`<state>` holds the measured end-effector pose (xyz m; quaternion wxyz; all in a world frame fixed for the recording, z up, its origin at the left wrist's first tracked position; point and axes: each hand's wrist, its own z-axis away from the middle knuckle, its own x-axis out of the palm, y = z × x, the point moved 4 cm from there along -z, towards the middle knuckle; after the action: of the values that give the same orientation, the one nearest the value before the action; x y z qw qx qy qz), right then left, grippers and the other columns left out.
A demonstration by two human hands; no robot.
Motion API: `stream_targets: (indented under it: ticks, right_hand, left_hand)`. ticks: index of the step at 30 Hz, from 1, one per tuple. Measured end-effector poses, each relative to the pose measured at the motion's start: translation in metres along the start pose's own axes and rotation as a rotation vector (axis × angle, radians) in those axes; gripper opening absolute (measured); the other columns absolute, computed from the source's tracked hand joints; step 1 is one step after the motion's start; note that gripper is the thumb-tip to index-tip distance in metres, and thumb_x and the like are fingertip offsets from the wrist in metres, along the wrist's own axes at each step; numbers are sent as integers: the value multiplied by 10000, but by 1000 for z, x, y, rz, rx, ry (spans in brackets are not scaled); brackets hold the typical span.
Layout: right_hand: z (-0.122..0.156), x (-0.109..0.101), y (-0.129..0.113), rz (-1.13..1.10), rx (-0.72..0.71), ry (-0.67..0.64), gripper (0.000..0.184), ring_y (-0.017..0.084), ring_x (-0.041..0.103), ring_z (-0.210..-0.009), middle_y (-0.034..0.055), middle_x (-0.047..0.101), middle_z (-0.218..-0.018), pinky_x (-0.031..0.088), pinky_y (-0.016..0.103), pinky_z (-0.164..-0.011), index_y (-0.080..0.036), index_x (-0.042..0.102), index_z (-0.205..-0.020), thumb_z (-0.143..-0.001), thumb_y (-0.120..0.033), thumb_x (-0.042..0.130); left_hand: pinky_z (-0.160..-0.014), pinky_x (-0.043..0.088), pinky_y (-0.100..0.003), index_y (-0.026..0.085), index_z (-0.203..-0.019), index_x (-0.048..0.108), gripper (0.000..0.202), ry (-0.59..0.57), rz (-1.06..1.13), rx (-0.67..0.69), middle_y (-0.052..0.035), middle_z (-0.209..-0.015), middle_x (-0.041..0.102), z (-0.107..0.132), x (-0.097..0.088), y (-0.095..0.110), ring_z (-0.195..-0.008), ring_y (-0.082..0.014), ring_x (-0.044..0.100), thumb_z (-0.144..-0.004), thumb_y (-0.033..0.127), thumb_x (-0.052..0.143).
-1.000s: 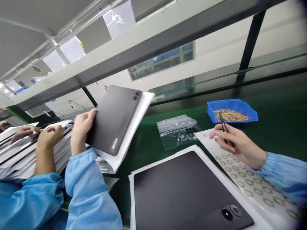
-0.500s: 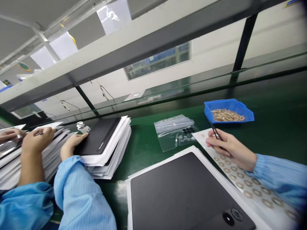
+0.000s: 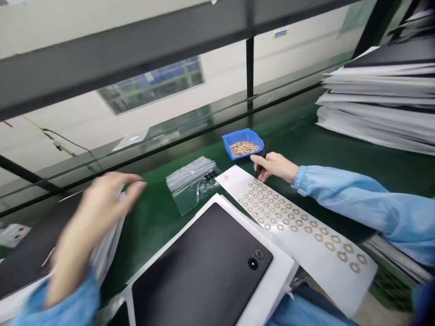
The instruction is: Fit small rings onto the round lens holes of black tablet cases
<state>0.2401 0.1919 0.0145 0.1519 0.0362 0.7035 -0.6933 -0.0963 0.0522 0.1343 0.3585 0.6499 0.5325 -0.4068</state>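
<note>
The right hand [image 3: 274, 166] pinches black tweezers [image 3: 262, 159], tips at the top of the ring sheet [image 3: 295, 226]; just beyond, the blue bin [image 3: 242, 144] holds loose tan rings [image 3: 242, 148]; the clear bag [image 3: 190, 184] on the desk [image 3: 152, 240] holds black rings [image 3: 210, 175]; the blurred left hand [image 3: 98, 213], fingers spread, has lifted off the left stack [image 3: 37, 249], now lying below it.

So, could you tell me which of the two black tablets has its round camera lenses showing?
The black tablet on the white backing at front centre: two round lenses sit at its corner. The other tablet, under the blurred left hand, shows none.
</note>
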Motion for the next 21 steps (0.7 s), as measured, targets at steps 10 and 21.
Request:
stream_targets:
  ticks: [10,21]
  right_hand:
    - [12,8,36,36,-96,121,213,200,664,-535,29,644,-579,558,305,-525,-198,448,-733,-797,-340,593]
    - [10,9,40,41,-142,142,202,173,631,-471,0,606,-509,508,263,-483,-195,446,-710,-778,-275,619]
  left_hand:
    - [-985,368,-355,186,-1180,549,310,-365,252,507,-65,-1267,529,-10,152,154,-1141,-218,462,-915,312,448]
    - [-1001,339,-405,201,-1208,538,333,-415,274,511,-71,-1299,503,-11,154,149,-1172,-234,425,-935,323,389]
